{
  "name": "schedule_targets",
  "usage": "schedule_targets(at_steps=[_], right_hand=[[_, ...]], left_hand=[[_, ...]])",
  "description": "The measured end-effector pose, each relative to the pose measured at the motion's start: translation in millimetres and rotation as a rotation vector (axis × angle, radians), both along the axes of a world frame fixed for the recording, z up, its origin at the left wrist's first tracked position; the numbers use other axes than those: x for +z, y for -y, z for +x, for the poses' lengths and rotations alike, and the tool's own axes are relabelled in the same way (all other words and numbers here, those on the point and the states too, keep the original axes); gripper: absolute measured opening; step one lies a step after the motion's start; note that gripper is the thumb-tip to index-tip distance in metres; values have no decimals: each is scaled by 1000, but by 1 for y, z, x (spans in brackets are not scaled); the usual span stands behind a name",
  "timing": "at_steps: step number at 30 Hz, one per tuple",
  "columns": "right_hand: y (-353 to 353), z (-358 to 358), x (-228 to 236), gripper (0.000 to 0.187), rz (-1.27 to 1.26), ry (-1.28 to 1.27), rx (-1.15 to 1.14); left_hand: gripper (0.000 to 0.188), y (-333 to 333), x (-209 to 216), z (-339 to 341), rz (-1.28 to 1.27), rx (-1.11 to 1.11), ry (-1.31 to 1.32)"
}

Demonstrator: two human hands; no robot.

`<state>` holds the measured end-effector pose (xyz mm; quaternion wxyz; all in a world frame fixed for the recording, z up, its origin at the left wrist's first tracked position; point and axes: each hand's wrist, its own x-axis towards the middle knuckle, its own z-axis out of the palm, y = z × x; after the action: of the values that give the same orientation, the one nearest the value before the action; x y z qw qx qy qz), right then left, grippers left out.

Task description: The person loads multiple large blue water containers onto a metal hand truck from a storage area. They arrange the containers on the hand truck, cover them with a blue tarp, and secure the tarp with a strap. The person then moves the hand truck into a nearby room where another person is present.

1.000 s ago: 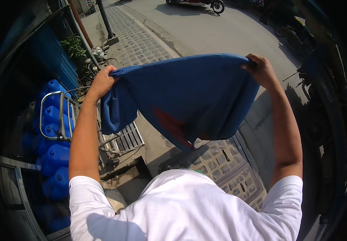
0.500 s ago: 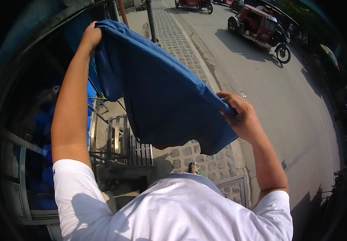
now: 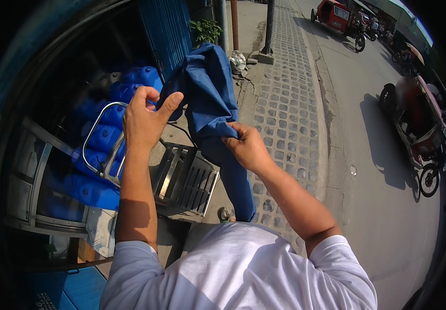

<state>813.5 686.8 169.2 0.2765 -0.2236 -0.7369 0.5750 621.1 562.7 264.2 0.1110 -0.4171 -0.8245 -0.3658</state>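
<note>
Two bare hands are up in front of the chest, and only the right hand (image 3: 248,147) clearly has a grip: its thumb and fingers pinch a gathered fold of the blue cloth (image 3: 210,80). The left hand (image 3: 145,124) is spread, thumb well apart from its curled fingers, just beside the cloth's left edge; whether it touches the fabric, I cannot tell. The cloth hangs bunched between the hands and the paved walkway (image 3: 285,137), with a long tail dropping past the slatted metal rack (image 3: 202,183) toward the shoe (image 3: 226,213).

With just that one pinch certain, the cloth could slip and land on the dusty paving if the fingers loosen. The low tail might get stepped on, being so near the shoe, or could snag on the rack's edge if swung leftward. A gust could also flip the loose upper part.
</note>
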Motion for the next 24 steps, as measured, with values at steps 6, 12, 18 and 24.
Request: schedule_targets(at_steps=[6, 12, 18, 24], right_hand=[[-68, -72, 6, 45, -88, 110, 388], [-139, -116, -15, 25, -620, 16, 499], [-304, -141, -1, 13, -229, 114, 410], [-556, -150, 99, 15, 884, 418, 211]], left_hand=[[76, -80, -130, -15, 211, -691, 1118], [18, -103, -136, -54, 234, -425, 1351], [23, -29, -120, -145, 606, -280, 1140], [31, 129, -47, -217, 317, 646, 761]])
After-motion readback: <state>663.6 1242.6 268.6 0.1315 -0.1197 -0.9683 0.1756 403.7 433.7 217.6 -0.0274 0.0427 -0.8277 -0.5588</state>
